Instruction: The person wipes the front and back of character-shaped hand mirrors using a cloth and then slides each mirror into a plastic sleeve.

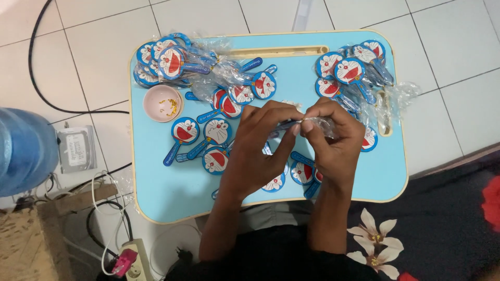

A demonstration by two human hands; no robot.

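Both hands meet at the middle of the frame, fingertips pinched together on a small clear plastic sleeve (317,125) with a blue fan handle inside it. The left hand (260,145) grips it from the left and the right hand (333,140) from the right, with the crinkled plastic bunched under the right fingers. The hands hover over a light blue lap table (172,192) with a cream rim.

Under and around the wrists lie loose round cartoon fans (208,135), blue with red and white faces. A pile of bagged fans (166,60) sits in the upper left of the table, and another pile (349,70) in the upper right. A small pink bowl (162,103) with tiny gold bits stands at the left edge.

Off the table, a blue water jug (23,148) fills the far left, and a power strip (133,260) with cables lies at the lower left on the white tiles.
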